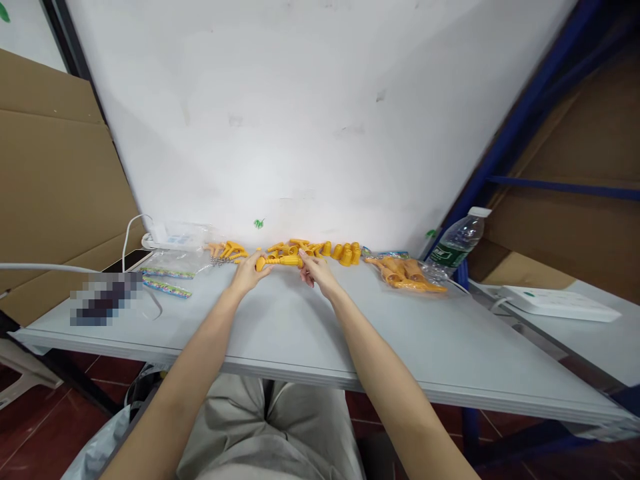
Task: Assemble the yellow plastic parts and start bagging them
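Note:
Between my two hands, a yellow plastic rod-like piece with a wider ribbed right end lies sideways just above the table. My left hand is closed on its left end, by a round knob. Fingers of my right hand pinch the wider right end, partly covering it. Right behind them is a pile of yellow plastic parts, some hidden by my hands. Several yellow cup-shaped pieces stand to the right of my right hand. Left of my left hand lie yellow branched pieces, with small metallic bits near them.
A clear bag of yellow parts lies to the right, near a water bottle. Clear plastic packaging, colourful printed strips and a white cable are at left. A white wall panel backs the table. A white power strip sits far right.

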Motion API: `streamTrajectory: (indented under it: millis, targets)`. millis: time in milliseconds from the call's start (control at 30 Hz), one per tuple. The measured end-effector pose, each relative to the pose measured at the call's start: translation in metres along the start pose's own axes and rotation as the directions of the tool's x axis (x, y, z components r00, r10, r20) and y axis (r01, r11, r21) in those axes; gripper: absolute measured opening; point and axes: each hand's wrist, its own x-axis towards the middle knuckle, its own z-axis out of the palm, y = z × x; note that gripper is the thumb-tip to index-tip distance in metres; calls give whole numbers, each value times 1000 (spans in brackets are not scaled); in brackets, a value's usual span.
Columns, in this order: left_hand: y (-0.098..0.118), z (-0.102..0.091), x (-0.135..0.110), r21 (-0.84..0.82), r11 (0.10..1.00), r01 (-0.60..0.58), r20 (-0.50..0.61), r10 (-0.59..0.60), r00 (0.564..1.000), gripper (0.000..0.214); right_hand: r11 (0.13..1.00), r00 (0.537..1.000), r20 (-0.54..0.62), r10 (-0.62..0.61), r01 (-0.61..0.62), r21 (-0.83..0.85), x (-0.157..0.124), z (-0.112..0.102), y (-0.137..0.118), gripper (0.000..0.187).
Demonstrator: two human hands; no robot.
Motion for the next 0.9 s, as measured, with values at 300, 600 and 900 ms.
streamTrajectory:
  millis: [300,600,900]
  targets:
    - [-2,2,0,25,1000,-1,-2,1,1000,19,987,977,149,-156,147,67,-2,-12,0,59]
    - [-1,2,-1,51,999,-18,-32,19,999,21,987,985,89,-151,144,71,-1,-3,1,56]
    - [-3,7,-2,105,989,-101,-89,111,990,21,978,1000,14,24,-26,208,2,6,1,50]
